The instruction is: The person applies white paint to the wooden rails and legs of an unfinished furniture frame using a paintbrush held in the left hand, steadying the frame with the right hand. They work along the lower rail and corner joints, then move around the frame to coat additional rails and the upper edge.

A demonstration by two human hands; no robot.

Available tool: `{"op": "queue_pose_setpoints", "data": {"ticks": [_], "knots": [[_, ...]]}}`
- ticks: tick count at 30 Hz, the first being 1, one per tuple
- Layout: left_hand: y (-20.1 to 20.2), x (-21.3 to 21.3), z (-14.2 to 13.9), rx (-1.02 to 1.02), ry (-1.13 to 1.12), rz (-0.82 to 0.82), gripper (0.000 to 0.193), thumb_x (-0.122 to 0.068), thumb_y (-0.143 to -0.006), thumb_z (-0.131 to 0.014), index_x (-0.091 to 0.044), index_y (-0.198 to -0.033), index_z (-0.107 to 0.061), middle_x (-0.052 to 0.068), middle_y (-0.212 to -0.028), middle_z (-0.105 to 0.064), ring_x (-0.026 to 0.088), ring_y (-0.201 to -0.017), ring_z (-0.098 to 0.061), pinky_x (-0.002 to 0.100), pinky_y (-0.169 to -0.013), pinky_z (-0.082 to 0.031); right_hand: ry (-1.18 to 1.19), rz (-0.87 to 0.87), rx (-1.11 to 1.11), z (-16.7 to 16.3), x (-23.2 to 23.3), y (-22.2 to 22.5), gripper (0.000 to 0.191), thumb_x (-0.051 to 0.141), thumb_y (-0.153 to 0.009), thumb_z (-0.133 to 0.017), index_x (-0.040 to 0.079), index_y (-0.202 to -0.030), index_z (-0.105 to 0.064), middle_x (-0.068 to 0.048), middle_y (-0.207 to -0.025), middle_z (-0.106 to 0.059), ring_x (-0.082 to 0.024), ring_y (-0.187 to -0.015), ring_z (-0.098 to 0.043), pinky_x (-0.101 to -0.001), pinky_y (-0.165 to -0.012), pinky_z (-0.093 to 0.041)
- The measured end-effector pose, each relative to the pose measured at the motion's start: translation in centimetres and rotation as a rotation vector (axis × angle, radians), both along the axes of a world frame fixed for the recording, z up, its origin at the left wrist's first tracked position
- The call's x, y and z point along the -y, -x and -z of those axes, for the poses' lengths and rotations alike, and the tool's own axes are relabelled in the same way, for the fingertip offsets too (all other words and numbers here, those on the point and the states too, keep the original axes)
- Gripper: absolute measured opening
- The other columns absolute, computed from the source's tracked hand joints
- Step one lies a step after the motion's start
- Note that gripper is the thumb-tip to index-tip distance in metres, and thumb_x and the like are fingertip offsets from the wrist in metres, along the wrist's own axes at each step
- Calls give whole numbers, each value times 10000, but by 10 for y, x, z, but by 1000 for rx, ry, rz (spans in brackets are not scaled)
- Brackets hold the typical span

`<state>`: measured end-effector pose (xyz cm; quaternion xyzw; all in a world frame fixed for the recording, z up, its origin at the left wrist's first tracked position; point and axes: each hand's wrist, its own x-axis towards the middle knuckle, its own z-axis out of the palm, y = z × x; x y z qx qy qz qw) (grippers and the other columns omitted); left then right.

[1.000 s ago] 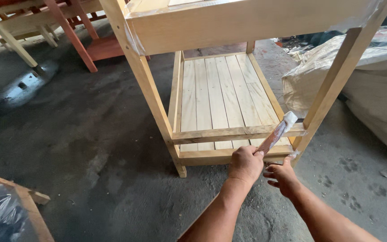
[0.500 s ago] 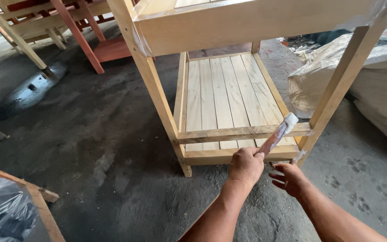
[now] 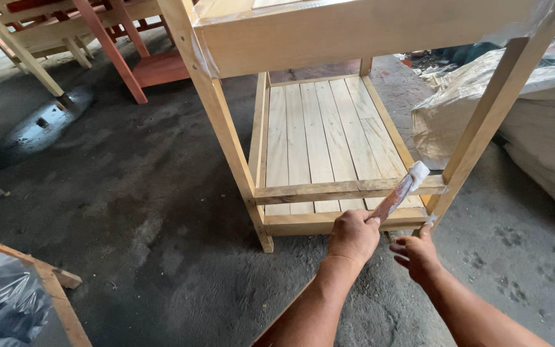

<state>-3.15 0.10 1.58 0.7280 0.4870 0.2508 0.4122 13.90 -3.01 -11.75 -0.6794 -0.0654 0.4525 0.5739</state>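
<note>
The left hand [image 3: 352, 236] is closed round the handle of a paintbrush [image 3: 398, 194], whose pale bristles rest against the front rail [image 3: 316, 190] of the wooden rack [image 3: 329, 128] standing on the concrete floor [image 3: 130, 212]. The right hand [image 3: 417, 256] hovers open beside it, fingertips near the rack's right leg [image 3: 483, 122]. A big sack [image 3: 534, 115] lies just beyond

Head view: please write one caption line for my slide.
Left hand holds a paintbrush against the wooden rack's lower rail; right hand hovers open nearby.
</note>
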Motion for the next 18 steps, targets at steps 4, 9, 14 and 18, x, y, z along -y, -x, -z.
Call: {"op": "queue_pose_setpoints", "data": {"ticks": [4,9,14,18], "knots": [[1,0,0,3,10,1,280,-303,-928,-628,-131,-1090,-778,192,-1016,-747,364,-982,-727,451,-912,-567,-113,15,17,2,-8,-3,498,444,-1089,-417,142,-1485,-439,-92,-1061,-661,-212,-855,-640,-432,-761,-501],[-1,0,0,-4,39,10,281,-310,-939,-629,-113,-1078,-773,189,-1009,-748,363,-969,-727,458,-902,-570,-171,22,69,-2,-13,-4,828,632,-1117,-232,-70,-1385,-581,-130,-985,-714,-207,-729,-580,-384,-669,-511],[-7,-2,1,-15,-37,15,278,-315,-926,-641,-93,-1035,-769,208,-987,-743,388,-958,-719,474,-894,-565,-142,16,188,-6,-9,-6,730,160,-1006,-532,321,-1624,-178,-110,-903,-619,-187,-626,-535,-335,-523,-429],[-3,-8,-2,11,-94,8,280,-310,-917,-646,-67,-993,-765,231,-972,-729,417,-960,-701,486,-884,-562,-191,134,166,0,-11,-15,634,212,-1039,-509,269,-1625,-277,-97,-946,-672,-188,-620,-586,-314,-516,-444]]}}
